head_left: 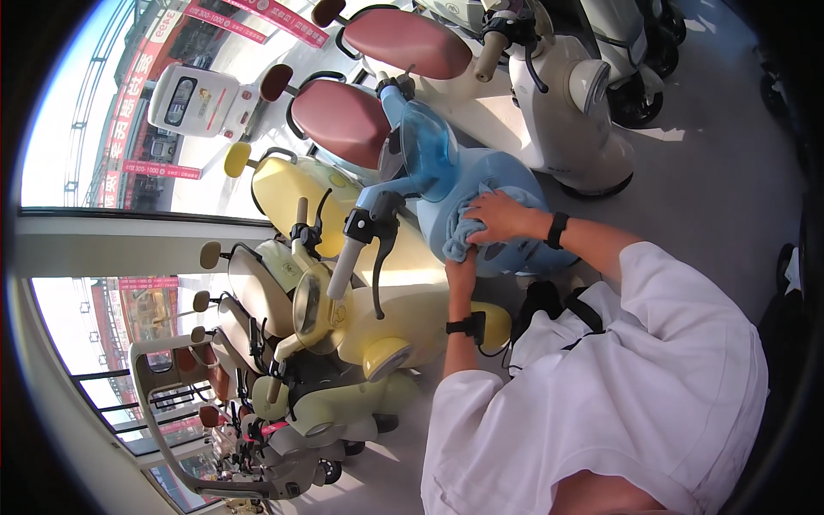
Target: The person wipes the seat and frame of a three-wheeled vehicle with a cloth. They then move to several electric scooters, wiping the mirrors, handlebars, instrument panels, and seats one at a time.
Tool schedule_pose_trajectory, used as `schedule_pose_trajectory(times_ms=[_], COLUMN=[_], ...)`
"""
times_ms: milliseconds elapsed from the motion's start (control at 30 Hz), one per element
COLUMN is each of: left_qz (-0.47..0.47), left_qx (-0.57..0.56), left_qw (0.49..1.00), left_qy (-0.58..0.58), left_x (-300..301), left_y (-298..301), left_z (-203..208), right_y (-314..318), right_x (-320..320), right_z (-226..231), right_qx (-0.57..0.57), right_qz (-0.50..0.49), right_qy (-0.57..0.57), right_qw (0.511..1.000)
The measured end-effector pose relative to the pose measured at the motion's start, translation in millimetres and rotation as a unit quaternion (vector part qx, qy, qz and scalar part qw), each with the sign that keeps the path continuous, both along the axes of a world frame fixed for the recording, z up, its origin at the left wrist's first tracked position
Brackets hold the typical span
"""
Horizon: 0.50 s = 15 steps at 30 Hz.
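A light blue scooter (493,176) stands in front of me, its rounded front panel under my hands. Bunched against that panel is a blue-grey cloth (461,233). My right hand (498,215) grips the cloth from above and presses it to the blue surface, fingers curled over the folds. Just below, my left hand (461,268) holds the lower end of the cloth, with its fingers mostly hidden in the folds. The scooter's grey handlebar grip (347,268) and black brake lever (384,266) stick out left of my hands.
A yellow scooter (403,313) stands close on the near side, its round headlight (387,358) near my left arm. Beyond the blue one is a cream scooter (549,112). More scooters line the window side, including a pale green one (343,399). Grey floor (687,172) lies to the right.
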<state>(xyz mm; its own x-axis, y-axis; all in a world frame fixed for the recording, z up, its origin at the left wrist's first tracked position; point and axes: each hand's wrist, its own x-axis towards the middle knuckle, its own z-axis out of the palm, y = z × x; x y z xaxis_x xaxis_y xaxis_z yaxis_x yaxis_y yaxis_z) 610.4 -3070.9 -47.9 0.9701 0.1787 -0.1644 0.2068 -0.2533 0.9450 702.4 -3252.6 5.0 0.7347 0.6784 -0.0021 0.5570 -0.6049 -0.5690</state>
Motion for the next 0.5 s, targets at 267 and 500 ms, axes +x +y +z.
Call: schedule_pose_trajectory(times_ms=[267,500], left_qz=[-0.043,-0.096], left_qx=[0.102,0.027], left_qw=[0.993,0.993], left_qy=[-0.049,-0.07], left_x=[39.4,32.3], left_y=[-17.2,10.7], left_z=[25.8,18.3], right_y=[-21.4,4.6], right_x=[22.4,-16.6], right_z=[-23.4,-8.0], right_qx=[0.09,-0.017], right_qz=[-0.082,-0.114], right_qy=[0.127,-0.071], right_qw=[0.984,0.991])
